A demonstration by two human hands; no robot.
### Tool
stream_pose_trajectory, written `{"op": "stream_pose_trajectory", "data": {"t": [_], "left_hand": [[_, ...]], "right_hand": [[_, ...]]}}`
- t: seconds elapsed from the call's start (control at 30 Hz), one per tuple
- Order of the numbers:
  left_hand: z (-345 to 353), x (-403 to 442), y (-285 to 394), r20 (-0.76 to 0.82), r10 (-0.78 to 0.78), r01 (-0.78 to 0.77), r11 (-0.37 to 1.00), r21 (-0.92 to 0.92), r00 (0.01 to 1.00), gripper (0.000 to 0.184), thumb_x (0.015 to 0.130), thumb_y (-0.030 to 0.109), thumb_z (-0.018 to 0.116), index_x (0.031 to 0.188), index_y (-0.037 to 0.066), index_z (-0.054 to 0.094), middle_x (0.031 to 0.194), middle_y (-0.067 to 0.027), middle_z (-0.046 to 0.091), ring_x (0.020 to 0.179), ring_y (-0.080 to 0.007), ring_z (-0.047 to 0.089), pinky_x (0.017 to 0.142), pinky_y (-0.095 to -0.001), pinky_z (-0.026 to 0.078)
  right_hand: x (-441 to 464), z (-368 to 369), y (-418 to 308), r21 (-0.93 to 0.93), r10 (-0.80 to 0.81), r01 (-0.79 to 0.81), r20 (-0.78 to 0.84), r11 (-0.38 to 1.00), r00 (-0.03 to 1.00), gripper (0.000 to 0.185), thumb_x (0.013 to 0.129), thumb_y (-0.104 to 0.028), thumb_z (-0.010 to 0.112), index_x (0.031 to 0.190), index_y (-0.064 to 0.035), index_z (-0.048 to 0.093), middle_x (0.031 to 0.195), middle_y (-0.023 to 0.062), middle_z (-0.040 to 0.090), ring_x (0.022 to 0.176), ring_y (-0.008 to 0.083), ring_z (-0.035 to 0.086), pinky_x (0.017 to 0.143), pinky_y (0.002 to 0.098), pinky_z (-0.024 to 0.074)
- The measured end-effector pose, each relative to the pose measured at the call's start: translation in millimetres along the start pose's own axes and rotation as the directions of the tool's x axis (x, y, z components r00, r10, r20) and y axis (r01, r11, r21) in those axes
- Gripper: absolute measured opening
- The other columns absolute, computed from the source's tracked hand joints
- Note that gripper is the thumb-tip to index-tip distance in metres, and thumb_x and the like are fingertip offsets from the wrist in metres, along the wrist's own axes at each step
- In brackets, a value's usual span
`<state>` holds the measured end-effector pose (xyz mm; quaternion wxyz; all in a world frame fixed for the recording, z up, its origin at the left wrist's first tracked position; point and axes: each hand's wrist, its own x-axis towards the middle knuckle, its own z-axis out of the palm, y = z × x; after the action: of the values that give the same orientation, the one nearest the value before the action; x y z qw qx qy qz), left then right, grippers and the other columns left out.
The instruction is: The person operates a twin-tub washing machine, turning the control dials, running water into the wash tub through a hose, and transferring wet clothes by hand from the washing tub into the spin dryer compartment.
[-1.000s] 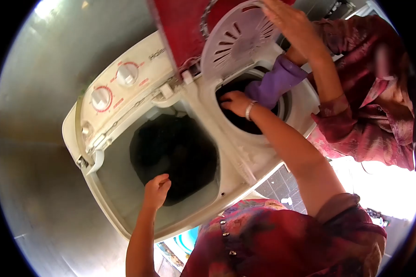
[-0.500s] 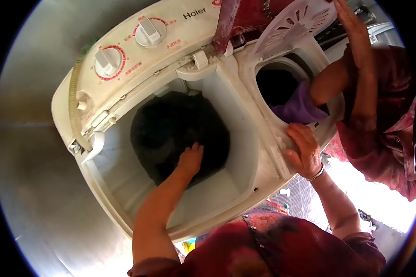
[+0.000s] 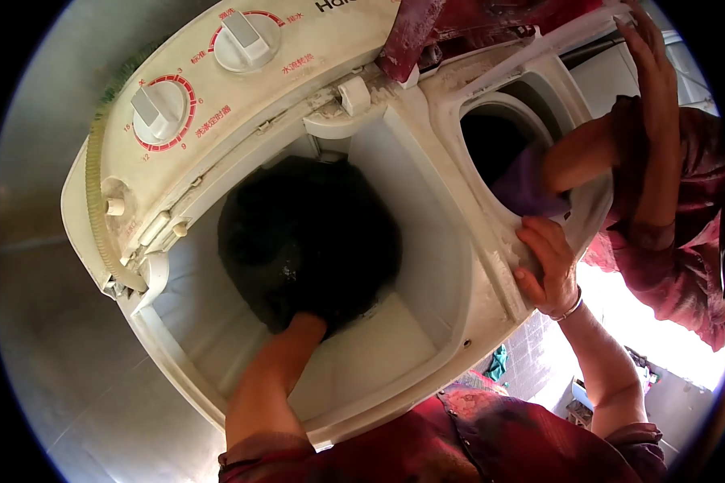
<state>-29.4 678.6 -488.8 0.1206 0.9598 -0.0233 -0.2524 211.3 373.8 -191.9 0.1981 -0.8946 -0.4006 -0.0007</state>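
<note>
My left hand (image 3: 304,324) is sunk past the wrist in the dark water (image 3: 310,233) of the wash tub (image 3: 427,241). Its fingers are hidden under the surface, and so is anything they touch. Spread over the white rim between the two tubs, my right hand (image 3: 549,262) lies open, with a bracelet at the wrist. Just beyond its fingertips is the round spin tub (image 3: 503,103), where purple cloth (image 3: 528,181) is bunched around another person's forearm.
The co-worker's other hand (image 3: 640,44) touches the raised, tilted spinner lid (image 3: 552,40). Two dials (image 3: 246,40) sit on the control panel at the back. A ribbed hose (image 3: 94,193) runs down the left side. A dark red lid (image 3: 427,24) stands up behind the tubs.
My left hand has gone down from the water's surface to below it, toward me. The co-worker's spinner lid has tilted lower. My right hand stays on the rim.
</note>
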Motion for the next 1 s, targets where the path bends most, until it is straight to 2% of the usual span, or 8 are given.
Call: {"op": "stream_pose_trajectory", "data": {"t": [0.07,0.1,0.13,0.2,0.3,0.43,0.57,1.0], "left_hand": [[-14,-19,0,-0.378,-0.098,0.087,0.995,-0.047,0.921,0.029,0.082,0.015,0.048,0.107,0.005,0.060,0.110,-0.0175,0.058,0.097,-0.0327,0.058,0.083,-0.0425,0.046],[-40,-13,0,0.115,0.006,-0.012,0.999,0.049,0.993,0.031,0.081,0.016,0.051,0.109,0.005,0.059,0.108,-0.0183,0.058,0.099,-0.0320,0.056,0.086,-0.0415,0.044],[-58,2,-2,0.581,0.071,-0.149,0.985,0.087,0.811,0.034,0.079,0.016,0.054,0.110,0.004,0.057,0.106,-0.0192,0.058,0.101,-0.0313,0.055,0.089,-0.0405,0.042],[-76,60,-1,0.377,-0.154,0.206,0.973,-0.101,0.913,0.045,0.077,0.018,0.059,0.118,0.003,0.050,0.107,-0.0191,0.056,0.098,-0.0310,0.056,0.086,-0.0394,0.044],[-116,111,23,-0.252,-0.201,0.189,0.979,-0.074,0.947,0.052,0.074,0.024,0.068,0.117,0.004,0.047,0.115,-0.0154,0.051,0.101,-0.0299,0.054,0.084,-0.0419,0.046],[-92,147,28,-0.276,-0.257,0.259,0.965,-0.028,0.926,0.043,0.070,0.027,0.067,0.105,0.003,0.056,0.100,-0.0158,0.059,0.088,-0.0322,0.059,0.074,-0.0391,0.049],[-73,118,38,0.340,-0.014,0.034,0.998,-0.053,0.940,0.029,0.073,0.029,0.058,0.091,0.007,0.067,0.094,-0.0146,0.064,0.091,-0.0287,0.060,0.076,-0.0396,0.047],[-177,-7,24,0.289,0.151,-0.096,0.976,-0.196,0.945,0.042,0.069,0.042,0.062,0.074,0.000,0.065,0.077,-0.0178,0.063,0.077,-0.0332,0.060,0.070,-0.0398,0.048]], "right_hand": [[1,-1,-2,-0.003,0.002,-0.002,0.002,1.000,1.000,0.047,0.065,-0.025,0.064,0.101,0.0043,0.055,0.108,0.0211,0.052,0.097,0.0380,0.051,0.084,0.0408,0.0428],[1,-1,-3,-0.013,0.009,-0.009,0.011,1.000,1.000,0.047,0.064,-0.023,0.064,0.101,0.0043,0.055,0.108,0.0211,0.052,0.098,0.0382,0.050,0.084,0.0410,0.0428],[0,-1,-4,-0.016,0.014,-0.014,0.012,1.000,1.000,0.047,0.064,-0.023,0.064,0.101,0.0043,0.055,0.108,0.0211,0.052,0.098,0.0382,0.050,0.084,0.0410,0.0428],[1,-3,-4,-0.011,0.031,-0.031,0.018,0.999,0.999,0.047,0.063,-0.021,0.065,0.101,0.0043,0.055,0.108,0.0212,0.052,0.098,0.0384,0.050,0.085,0.0409,0.0427],[2,-5,-6,-0.028,0.045,-0.044,0.033,0.999,0.998,0.045,0.063,-0.019,0.063,0.100,0.0043,0.055,0.108,0.0212,0.052,0.098,0.0385,0.050,0.085,0.0409,0.0426],[2,-4,-4,-0.036,0.026,-0.024,0.040,0.999,0.999,0.044,0.063,-0.017,0.062,0.100,0.0045,0.055,0.108,0.0210,0.052,0.098,0.0376,0.051,0.085,0.0411,0.0426],[3,-3,-3,-0.007,0.028,-0.028,0.009,1.000,1.000,0.042,0.063,-0.016,0.062,0.099,0.0045,0.056,0.107,0.0210,0.053,0.097,0.0373,0.052,0.085,0.0411,0.0427],[-8,-2,4,0.019,0.037,-0.035,-0.099,0.999,0.994,0.037,0.064,-0.015,0.066,0.097,-0.0015,0.058,0.104,0.0162,0.054,0.098,0.0320,0.053,0.084,0.0381,0.0442]]}}
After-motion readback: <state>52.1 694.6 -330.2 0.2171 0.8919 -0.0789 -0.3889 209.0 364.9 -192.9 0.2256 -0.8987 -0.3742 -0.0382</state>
